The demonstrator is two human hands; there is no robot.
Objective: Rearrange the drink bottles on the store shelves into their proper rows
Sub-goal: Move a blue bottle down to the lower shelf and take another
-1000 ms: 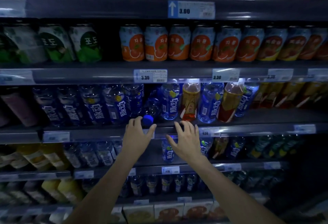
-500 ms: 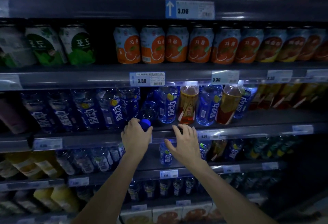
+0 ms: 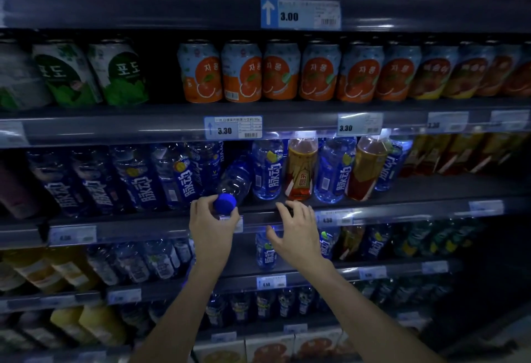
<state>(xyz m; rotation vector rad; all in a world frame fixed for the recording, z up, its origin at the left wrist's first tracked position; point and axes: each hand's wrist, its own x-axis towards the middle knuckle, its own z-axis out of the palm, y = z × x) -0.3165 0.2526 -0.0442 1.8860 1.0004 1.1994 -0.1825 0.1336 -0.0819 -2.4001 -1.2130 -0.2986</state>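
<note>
Centrally, one tipped bottle (image 3: pixel 234 183), two tea bottles (image 3: pixel 301 168)

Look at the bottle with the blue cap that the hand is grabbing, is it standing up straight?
No, the blue-capped bottle lies tipped over, its cap pointing out toward the left hand that grips it.

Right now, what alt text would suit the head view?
A person's left hand grips the blue cap of a tipped blue bottle on a dim store shelf, while the open right hand hovers at the shelf edge. Upright blue bottles and two amber tea bottles stand alongside.
</note>
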